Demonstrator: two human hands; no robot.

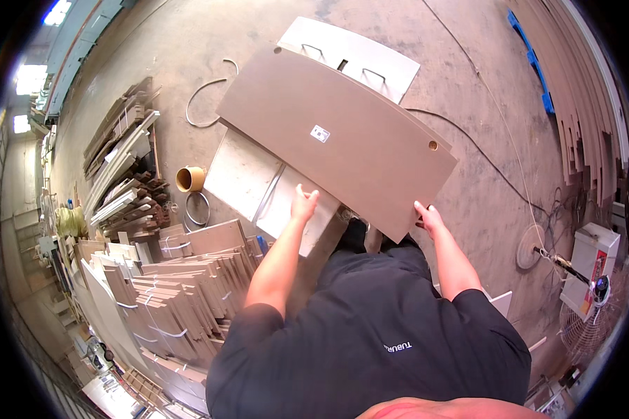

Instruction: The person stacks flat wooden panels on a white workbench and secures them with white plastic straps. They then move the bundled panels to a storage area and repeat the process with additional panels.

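A large brown board (342,133) lies at a slant in front of me, with a small white label (319,133) near its middle and a round hole near each of two corners. My right hand (430,218) grips its near right corner, fingers on the edge. Just off the board's near edge, my left hand (305,204) is raised over a pale work surface (241,174), its fingers apart and nothing seen in them. Beyond the board's far edge a white panel (356,52) with two dark handles shows in part; the board covers the rest.
Bundled brown boards (182,293) are stacked at my near left, with a scrap wood pile (122,167) beyond. A tan roll tube (190,179) stands beside the work surface. Cables (479,143) cross the concrete floor. A caged fan (587,325) and long planks (573,84) are at right.
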